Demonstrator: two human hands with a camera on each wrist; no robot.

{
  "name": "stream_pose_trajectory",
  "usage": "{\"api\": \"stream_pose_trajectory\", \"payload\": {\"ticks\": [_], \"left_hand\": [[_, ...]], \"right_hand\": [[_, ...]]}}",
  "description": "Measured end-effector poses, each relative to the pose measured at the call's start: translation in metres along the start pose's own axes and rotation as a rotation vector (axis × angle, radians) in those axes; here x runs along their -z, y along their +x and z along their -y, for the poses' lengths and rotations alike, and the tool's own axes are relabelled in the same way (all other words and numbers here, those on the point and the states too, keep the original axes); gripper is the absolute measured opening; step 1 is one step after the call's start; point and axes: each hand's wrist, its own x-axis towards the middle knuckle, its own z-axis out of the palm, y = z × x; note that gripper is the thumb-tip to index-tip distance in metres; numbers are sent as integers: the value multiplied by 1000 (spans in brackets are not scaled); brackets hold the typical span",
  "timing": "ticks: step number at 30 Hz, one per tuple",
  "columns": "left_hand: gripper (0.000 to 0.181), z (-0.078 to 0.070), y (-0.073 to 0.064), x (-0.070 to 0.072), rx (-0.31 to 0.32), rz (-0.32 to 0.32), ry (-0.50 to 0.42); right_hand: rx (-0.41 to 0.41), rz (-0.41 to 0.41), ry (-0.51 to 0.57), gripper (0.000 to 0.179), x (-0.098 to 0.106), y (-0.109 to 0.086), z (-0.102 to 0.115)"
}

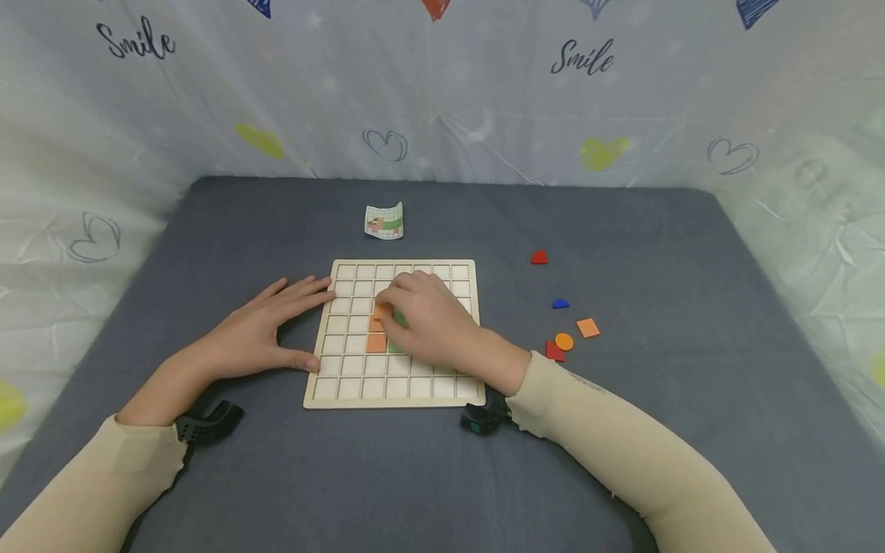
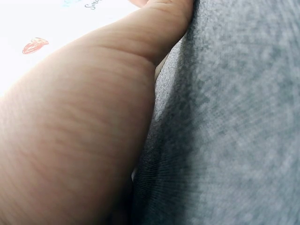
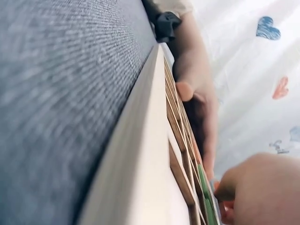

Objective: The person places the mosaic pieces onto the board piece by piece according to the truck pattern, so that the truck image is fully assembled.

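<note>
Head camera faces forward-down; wrist cameras look low, close; head and right share the square, pale wooden grid board (image 1: 373,388).

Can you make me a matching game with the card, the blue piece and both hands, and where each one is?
Things:
1. card
2. blue piece
3. left hand
4. right hand

Places:
A. over the squares of the board
B. beyond the board's far edge
C. at the board's left edge
D. lying to the right of the board

Right pairs: 1-B, 2-D, 3-C, 4-A

The right hand (image 1: 432,319) hides most green pieces (image 1: 399,317) (slivers show).
</note>
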Motion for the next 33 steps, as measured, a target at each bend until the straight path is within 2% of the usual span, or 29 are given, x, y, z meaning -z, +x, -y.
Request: {"api": "stream_pose_trajectory", "payload": {"ticks": [7, 13, 22, 30, 33], "left_hand": [[111, -1, 1, 0, 0, 6, 1], [111, -1, 1, 1, 4, 5, 1], [112, -3, 2, 1, 1, 0, 4], [109, -2, 2, 1, -33, 0, 11], [110, -2, 1, 1, -24, -3, 11]], "right_hand": [[-48, 22, -19, 22, -3, 7, -2], [-76, 1, -14, 20, -5, 8, -3], [-86, 7, -9, 21, -6, 8, -2], [-74, 8, -27, 20, -5, 7, -4], [-65, 1, -31, 21, -5, 8, -5]]}}
